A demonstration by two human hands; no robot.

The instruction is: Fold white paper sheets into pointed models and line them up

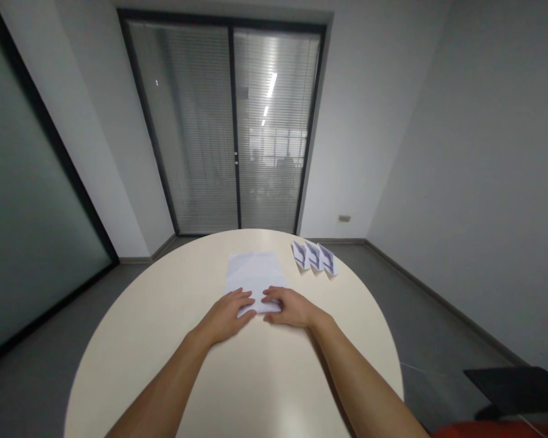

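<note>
A white sheet of paper lies on the round table, its near edge under my two hands. My left hand rests on the paper's near left part, fingers stretched forward and thumb apart, pointing to the near edge. Over the near right part, my right hand curves its fingers onto the sheet. Its thumb sits apart from them at the near edge. Both hands are open, touching the paper rather than gripping it. Part of the near edge and its corners is hidden by my fingers.
Three folded paper pieces stand in a row at the table's far right. The pale round table has a curved edge. Beyond it are a blind-covered glass door and grey walls. A dark flat object is at lower right.
</note>
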